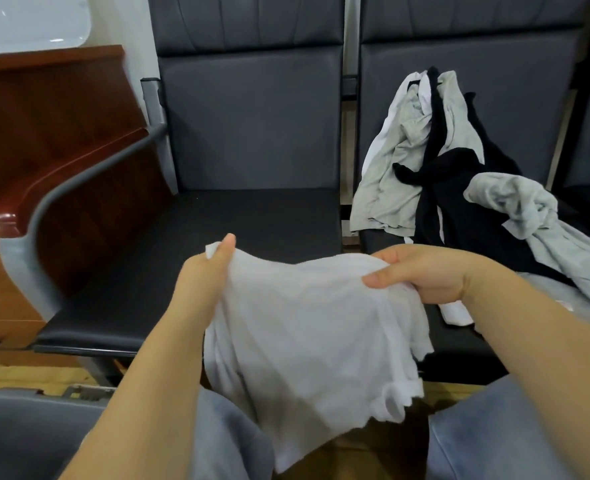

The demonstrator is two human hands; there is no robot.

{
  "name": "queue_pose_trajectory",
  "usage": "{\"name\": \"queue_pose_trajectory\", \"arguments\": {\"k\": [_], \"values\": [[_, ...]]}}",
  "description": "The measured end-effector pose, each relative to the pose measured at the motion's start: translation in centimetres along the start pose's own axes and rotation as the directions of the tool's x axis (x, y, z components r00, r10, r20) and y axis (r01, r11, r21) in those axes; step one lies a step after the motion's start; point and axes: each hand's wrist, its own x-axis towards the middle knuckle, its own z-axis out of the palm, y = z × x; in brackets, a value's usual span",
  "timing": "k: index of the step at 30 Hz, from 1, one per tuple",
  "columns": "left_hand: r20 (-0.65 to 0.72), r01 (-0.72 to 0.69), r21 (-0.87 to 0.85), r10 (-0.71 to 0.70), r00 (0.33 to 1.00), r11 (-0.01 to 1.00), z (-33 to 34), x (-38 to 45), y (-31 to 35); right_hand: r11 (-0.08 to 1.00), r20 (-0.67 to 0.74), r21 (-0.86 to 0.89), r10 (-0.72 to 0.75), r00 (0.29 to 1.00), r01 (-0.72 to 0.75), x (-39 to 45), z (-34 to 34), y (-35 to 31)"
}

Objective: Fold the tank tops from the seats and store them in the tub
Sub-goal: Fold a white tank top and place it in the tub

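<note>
A white tank top (307, 327) hangs in front of me, spread between both hands above my knees. My left hand (205, 271) pinches its upper left edge, thumb on top. My right hand (425, 273) grips its upper right edge with curled fingers. On the right seat lies a loose pile of tank tops (460, 174), grey, black and white, part of it leaning against the backrest. The tub (20, 431) shows as a grey rim and wall at the bottom left, partly cut off by the frame.
The left seat (196, 244) is dark and bare, with a grey armrest (79, 178) on its left side. A reddish wooden panel (54, 133) stands further left. A wooden floor shows below the seats. My knees in grey trousers (494, 427) fill the bottom.
</note>
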Motion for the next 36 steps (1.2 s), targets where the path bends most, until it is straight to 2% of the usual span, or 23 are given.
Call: {"name": "queue_pose_trajectory", "arguments": {"k": [3, 5, 7, 9, 11, 14, 15, 19, 22, 25, 28, 31, 33, 36], "values": [[0.219, -0.185, 0.11, 0.158, 0.963, 0.977, 1.5, -1.6, -0.7, 0.982, -0.002, 0.17, -0.088, 0.996, 0.087, 0.6, 0.7, 0.4], [0.383, -0.338, 0.081, 0.283, 0.879, 0.938, 2.8, -2.4, -1.6, 0.958, -0.013, 0.25, -0.146, 0.989, 0.144, 1.1, 1.4, 0.6], [0.412, -0.452, 0.012, 0.407, 0.815, 0.892, 3.8, -2.8, -2.2, 0.939, -0.062, 0.289, -0.176, 0.982, 0.187, 1.3, 2.2, 0.4], [0.383, -0.504, -0.088, 0.496, 0.779, 0.859, 4.3, -3.0, -2.3, 0.92, -0.145, 0.329, -0.176, 0.974, 0.215, 1.5, 2.5, 0.3], [0.43, -0.479, -0.204, 0.517, 0.74, 0.854, 4.7, -3.4, -2.2, 0.914, -0.149, 0.345, -0.171, 0.974, 0.213, 1.8, 2.6, 0.3], [0.556, -0.267, -0.312, 0.404, 0.726, 0.912, 5.1, -3.9, -2.0, 0.95, -0.042, 0.268, -0.152, 0.987, 0.158, 2.1, 2.7, 0.4], [0.577, -0.237, -0.317, 0.385, 0.72, 0.918, 5.3, -3.7, -2.1, 0.968, -0.007, 0.223, -0.121, 0.993, 0.12, 2.2, 2.8, 0.4], [0.637, -0.337, -0.106, 0.324, 0.699, 0.936, 4.6, -3.9, -1.7, 0.998, 0.111, 0.056, -0.034, 0.993, 0.028, 1.9, 2.5, 0.0], [0.542, -0.384, -0.037, 0.341, 0.768, 0.923, 3.4, -3.5, -1.6, 0.999, 0.038, -0.018, 0.03, 0.999, -0.029, 1.1, 1.5, -0.5], [0.388, -0.333, -0.037, 0.32, 0.864, 0.942, 2.6, -2.0, -1.4, 0.999, -0.093, -0.024, 0.027, 0.995, -0.029, 0.2, 0.1, -0.4], [0.369, -0.288, 0.012, 0.263, 0.891, 0.958, 1.7, -0.8, -1.6, 0.998, -0.16, 0.042, -0.034, 0.987, 0.041, -0.2, -0.8, -0.1], [0.544, -0.308, 0.033, 0.241, 0.804, 0.951, 1.7, -1.2, -2.1, 0.974, -0.198, 0.155, -0.131, 0.971, 0.163, -0.2, -0.7, -0.1], [0.619, -0.299, -0.042, 0.26, 0.741, 0.953, 2.4, -2.2, -2.1, 0.952, -0.19, 0.207, -0.188, 0.964, 0.227, 0.1, -0.1, -0.1], [0.737, -0.148, -0.22, 0.264, 0.623, 0.964, 3.5, -3.0, -2.1, 0.953, -0.21, 0.192, -0.194, 0.958, 0.235, 0.7, 1.0, 0.0]]}}
